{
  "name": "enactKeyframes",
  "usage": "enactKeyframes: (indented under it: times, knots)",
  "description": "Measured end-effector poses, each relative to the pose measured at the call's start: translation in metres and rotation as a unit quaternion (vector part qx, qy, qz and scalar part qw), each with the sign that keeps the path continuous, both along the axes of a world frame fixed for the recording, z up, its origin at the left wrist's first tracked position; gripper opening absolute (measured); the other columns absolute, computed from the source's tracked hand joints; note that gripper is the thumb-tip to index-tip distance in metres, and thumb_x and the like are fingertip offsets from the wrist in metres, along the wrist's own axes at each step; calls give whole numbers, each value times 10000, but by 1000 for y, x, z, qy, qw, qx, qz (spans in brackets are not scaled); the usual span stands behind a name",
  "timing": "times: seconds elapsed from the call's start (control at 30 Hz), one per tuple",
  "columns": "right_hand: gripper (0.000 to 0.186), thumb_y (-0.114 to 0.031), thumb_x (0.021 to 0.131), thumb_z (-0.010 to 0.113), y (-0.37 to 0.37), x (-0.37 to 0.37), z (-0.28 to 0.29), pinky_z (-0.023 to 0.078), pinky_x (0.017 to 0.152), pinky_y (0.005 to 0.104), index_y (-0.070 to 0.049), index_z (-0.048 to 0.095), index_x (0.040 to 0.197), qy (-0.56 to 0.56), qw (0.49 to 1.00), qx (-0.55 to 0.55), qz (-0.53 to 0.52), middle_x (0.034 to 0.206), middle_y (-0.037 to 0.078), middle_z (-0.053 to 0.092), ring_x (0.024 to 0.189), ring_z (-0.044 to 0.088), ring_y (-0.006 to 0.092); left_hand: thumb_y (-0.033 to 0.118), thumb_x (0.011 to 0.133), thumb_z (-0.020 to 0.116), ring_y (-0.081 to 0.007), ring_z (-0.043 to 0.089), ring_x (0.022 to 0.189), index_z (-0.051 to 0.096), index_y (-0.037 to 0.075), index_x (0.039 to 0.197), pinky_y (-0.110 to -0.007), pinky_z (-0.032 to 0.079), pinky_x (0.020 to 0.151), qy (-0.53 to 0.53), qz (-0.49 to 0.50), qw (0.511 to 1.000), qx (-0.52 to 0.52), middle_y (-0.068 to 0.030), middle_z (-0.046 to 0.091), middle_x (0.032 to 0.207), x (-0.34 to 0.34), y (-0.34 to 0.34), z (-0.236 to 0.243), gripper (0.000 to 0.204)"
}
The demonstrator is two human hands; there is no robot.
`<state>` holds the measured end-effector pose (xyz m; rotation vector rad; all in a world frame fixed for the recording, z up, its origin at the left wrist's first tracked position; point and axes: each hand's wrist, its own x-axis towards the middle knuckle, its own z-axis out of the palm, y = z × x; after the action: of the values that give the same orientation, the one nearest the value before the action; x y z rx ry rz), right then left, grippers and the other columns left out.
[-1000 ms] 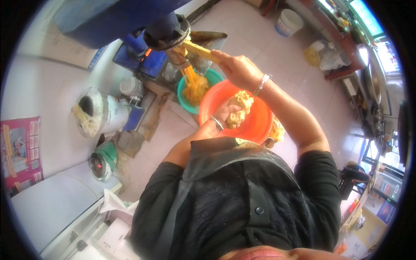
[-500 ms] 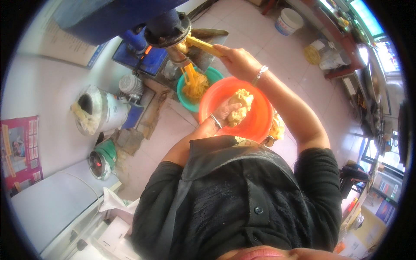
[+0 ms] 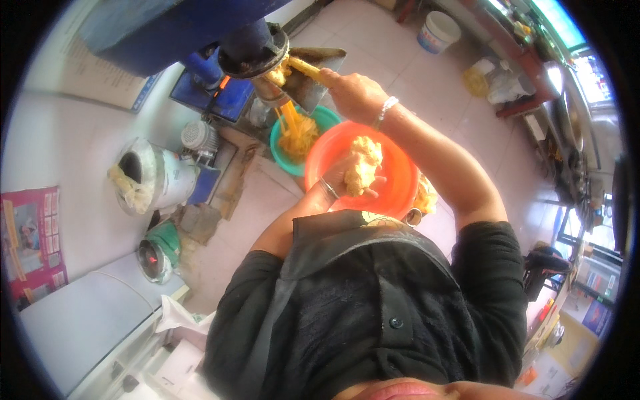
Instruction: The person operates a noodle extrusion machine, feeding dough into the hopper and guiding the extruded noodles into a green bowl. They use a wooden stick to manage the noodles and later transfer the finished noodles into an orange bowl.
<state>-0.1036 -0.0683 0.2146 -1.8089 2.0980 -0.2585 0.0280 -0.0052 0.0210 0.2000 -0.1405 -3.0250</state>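
Observation:
On my left hand (image 3: 338, 177), a lump of yellow dough (image 3: 363, 165) rests above the orange basin (image 3: 398, 175), some fingers showing past its far side. My right hand (image 3: 358, 97) is closed round a yellow stick (image 3: 305, 67). The stick's far end meets yellow dough (image 3: 278, 72) at the dark round mouth of a blue machine (image 3: 255, 50). Below that mouth, yellow strands hang from a spout (image 3: 270, 92) into a pile of noodles (image 3: 299, 138). These lie in a green basin (image 3: 325, 118) beside the orange one.
A white bucket (image 3: 439, 32) stands on the tiled floor at the far side. To the left are a motor (image 3: 200, 136), a tilted white drum (image 3: 175, 175) and a white-topped cabinet (image 3: 87, 320). A metal ring-shaped thing (image 3: 413, 217) sits by the orange basin's near edge.
My left hand has turned, and the dough lump has shifted slightly left with it. My right hand and the stick have also moved a little left in the picture, partly with the whole view.

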Motion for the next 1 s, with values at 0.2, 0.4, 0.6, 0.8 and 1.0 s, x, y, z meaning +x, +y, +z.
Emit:
enactKeyframes:
  times: [0.2,0.4,0.6,0.8,1.0]
  knots:
    - [538,-73,854,466,-11,10,-10,504,575,444,-80,397,1388,55,994,-27,89,720,190,639,681,656,355,240,829,682,-289,670,863,502,37,1216,-409,588,612,-92,27,993,-65,-122,628,1024,-2,0,-3,473]
    - [564,-57,821,501,-6,6,-16,502,533,422,-56,412,1378,157,975,-53,148,661,158,633,615,651,329,110,814,643,-251,669,785,547,7,1131,-368,575,601,-109,-15,991,-80,-119,643,895,-14,-5,-25,347]
    - [465,-135,885,534,15,-17,8,503,576,439,-117,478,1346,23,995,-57,80,729,188,645,652,640,367,116,848,579,-203,604,590,539,0,1081,-317,500,478,-208,23,972,-108,-96,599,749,-27,-2,-9,263]
    - [445,-155,907,533,7,-12,-23,501,635,464,-141,481,1349,-110,988,-104,43,762,221,637,681,625,397,52,804,619,-203,637,723,548,16,1141,-316,549,618,-128,14,987,-99,-100,625,878,-24,-4,-32,346]
    - [464,-171,914,517,0,-9,-19,501,620,454,-154,460,1374,-64,995,-53,56,750,209,641,663,627,382,253,878,651,-227,583,1049,479,41,1276,-396,497,902,-11,75,997,19,-82,588,1138,-24,-1,-6,482]
